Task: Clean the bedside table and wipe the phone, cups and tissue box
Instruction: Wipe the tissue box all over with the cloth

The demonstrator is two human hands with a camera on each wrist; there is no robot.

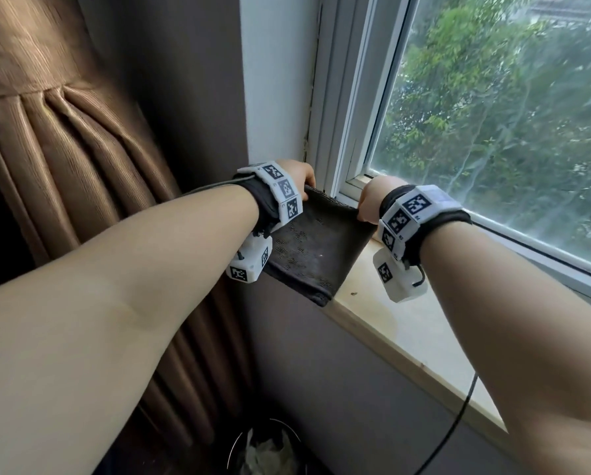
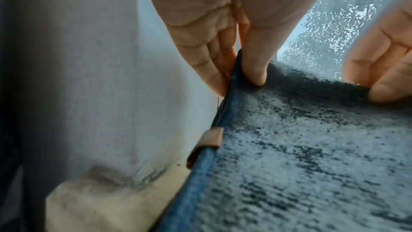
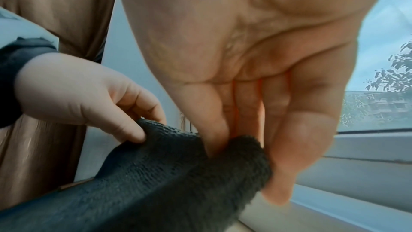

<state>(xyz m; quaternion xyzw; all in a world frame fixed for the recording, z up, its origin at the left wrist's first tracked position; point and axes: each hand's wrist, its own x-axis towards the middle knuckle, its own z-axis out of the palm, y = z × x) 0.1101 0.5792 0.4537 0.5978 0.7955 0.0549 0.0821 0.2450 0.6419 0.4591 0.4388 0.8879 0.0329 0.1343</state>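
Observation:
A dark grey cleaning cloth (image 1: 316, 245) hangs stretched between both hands over the left end of the windowsill (image 1: 407, 323). My left hand (image 1: 299, 174) pinches its far left corner between thumb and fingers (image 2: 254, 70). My right hand (image 1: 372, 200) pinches the far right corner (image 3: 240, 149). The cloth (image 2: 312, 156) has a blue hem and a small tan tag in the left wrist view. Its near edge droops past the sill's front edge. In the right wrist view the cloth (image 3: 167, 183) sags between the two pinches. Phone, cups, tissue box and bedside table are out of view.
A brown pleated curtain (image 1: 67, 138) hangs at the left beside a white wall strip (image 1: 276, 80). The window (image 1: 510, 114) with trees outside fills the right. A waste bin (image 1: 270, 450) with crumpled paper stands on the floor below. A black cable (image 1: 458, 416) hangs off the sill.

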